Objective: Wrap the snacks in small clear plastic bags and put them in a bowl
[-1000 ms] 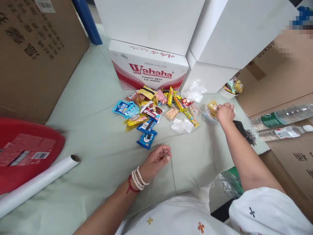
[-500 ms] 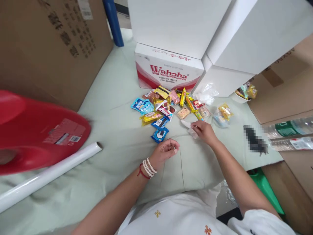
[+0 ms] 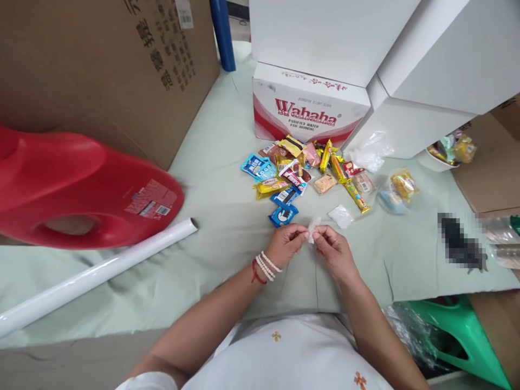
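Close to the table's front, my left hand (image 3: pixel 286 245) and my right hand (image 3: pixel 335 253) are closed in a pinch on one small translucent plastic bag (image 3: pixel 313 227), gathered between the fingertips. Just beyond my right hand, another small plastic bag (image 3: pixel 341 215) lies flat on the cloth. A blue snack packet (image 3: pixel 283 215) is just past my left hand. Behind it lies a loose heap of wrapped snacks, among them a yellow-wrapped cake (image 3: pixel 271 187), a red and white packet (image 3: pixel 295 175), a pinkish biscuit pack (image 3: pixel 325 183) and a long yellow stick packet (image 3: pixel 357 196).
Behind the snacks stands a Wahaha water carton (image 3: pixel 311 108) with white boxes (image 3: pixel 325 38) above it. Crumpled plastic bags (image 3: pixel 371 153), a bagged snack bundle (image 3: pixel 400 189) and a snack bowl (image 3: pixel 436 161) are on the right. Leftward are a red stool (image 3: pixel 117 179) and a white roll (image 3: pixel 105 273).
My right hand has moved from the loose bags toward my left hand with one plastic bag. Both hands now hold it. The camera view has shifted left.
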Demonstrator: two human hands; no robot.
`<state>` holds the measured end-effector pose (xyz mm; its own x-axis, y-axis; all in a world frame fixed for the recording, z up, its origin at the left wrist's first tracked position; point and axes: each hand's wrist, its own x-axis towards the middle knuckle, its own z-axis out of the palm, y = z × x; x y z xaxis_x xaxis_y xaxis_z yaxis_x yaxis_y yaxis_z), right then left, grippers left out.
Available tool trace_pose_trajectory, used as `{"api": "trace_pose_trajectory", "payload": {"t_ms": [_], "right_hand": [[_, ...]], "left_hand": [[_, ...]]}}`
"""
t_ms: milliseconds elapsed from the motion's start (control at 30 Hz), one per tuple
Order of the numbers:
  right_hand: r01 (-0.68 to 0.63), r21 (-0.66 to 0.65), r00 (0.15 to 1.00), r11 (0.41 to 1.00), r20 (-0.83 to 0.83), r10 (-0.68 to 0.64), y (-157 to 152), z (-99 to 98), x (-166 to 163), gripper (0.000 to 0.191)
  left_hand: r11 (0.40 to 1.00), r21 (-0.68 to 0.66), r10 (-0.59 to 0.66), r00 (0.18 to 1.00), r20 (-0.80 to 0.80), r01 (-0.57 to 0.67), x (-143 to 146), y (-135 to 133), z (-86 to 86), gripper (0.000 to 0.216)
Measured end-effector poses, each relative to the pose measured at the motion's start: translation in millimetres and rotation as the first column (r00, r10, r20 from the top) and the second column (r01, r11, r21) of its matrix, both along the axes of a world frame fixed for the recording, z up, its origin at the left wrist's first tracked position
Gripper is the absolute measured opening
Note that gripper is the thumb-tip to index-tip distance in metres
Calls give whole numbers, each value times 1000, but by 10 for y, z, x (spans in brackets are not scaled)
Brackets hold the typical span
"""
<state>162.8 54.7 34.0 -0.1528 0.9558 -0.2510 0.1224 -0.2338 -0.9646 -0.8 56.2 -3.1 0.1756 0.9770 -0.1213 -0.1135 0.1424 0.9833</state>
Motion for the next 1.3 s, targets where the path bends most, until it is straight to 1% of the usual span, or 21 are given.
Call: {"api": "trace_pose_trajectory", "payload": {"t_ms": [133,200,267,333,400,433,500,633,700,767,833,933,1000,1100,1167,1233,1300], "right_hand": [[32,-19,999,999,-19,-32,7,2,98,36],[35,-4,999,999,9,-35,4,12,125,35],[-3,58,994,998,110,-4,-9,24,128,33],[-81,154,964,985,263,38,-33,33,112,29],[-172,220,924,960,374,79,-63,39,82,25],[-200,231,916,952,388,99,-74,40,66,25],[-197,220,934,955,339,115,-83,37,31,26],[-54,148,988,987,153,31,-34,12,-43,30],[24,87,999,996,37,-27,7,10,-61,32],[107,-4,989,994,-100,-107,45,33,-30,35],[164,-104,961,981,-206,-183,72,81,67,36],[197,-221,927,955,-275,-255,89,170,308,39],[201,-263,917,943,-289,-276,79,210,466,40],[189,-256,923,948,-284,-260,37,214,586,39],[191,-193,940,962,-246,-236,0,190,568,37],[170,-87,967,982,-176,-183,-35,165,501,33],[86,31,993,996,-84,-83,-58,161,428,29]], "left_hand": [[1000,-14,25,1000,1,-25,3,8,31,42],[999,-28,35,999,23,-34,4,9,43,44],[998,-33,57,996,63,-55,5,9,50,44],[995,-10,95,992,81,-94,5,10,50,43],[993,19,116,992,56,-117,6,13,40,40],[993,26,117,993,35,-118,5,14,32,39],[994,39,106,994,-9,-106,4,12,20,38],[991,123,63,995,-79,-53,1,-10,35,37],[990,133,50,997,-67,-40,-7,-17,55,39],[996,81,40,999,10,-41,-26,-6,68,41],[999,11,39,990,133,-41,-56,24,71,43],[998,-49,59,950,306,-47,-117,85,84,44],[997,-72,63,913,402,-38,-160,113,109,42],[990,-138,51,854,518,25,-198,115,151,41],[982,-186,68,850,522,36,-190,94,159,45],[978,-208,90,893,442,4,-158,70,143,54],[980,-197,76,949,306,-15,-119,56,110,63]]}}
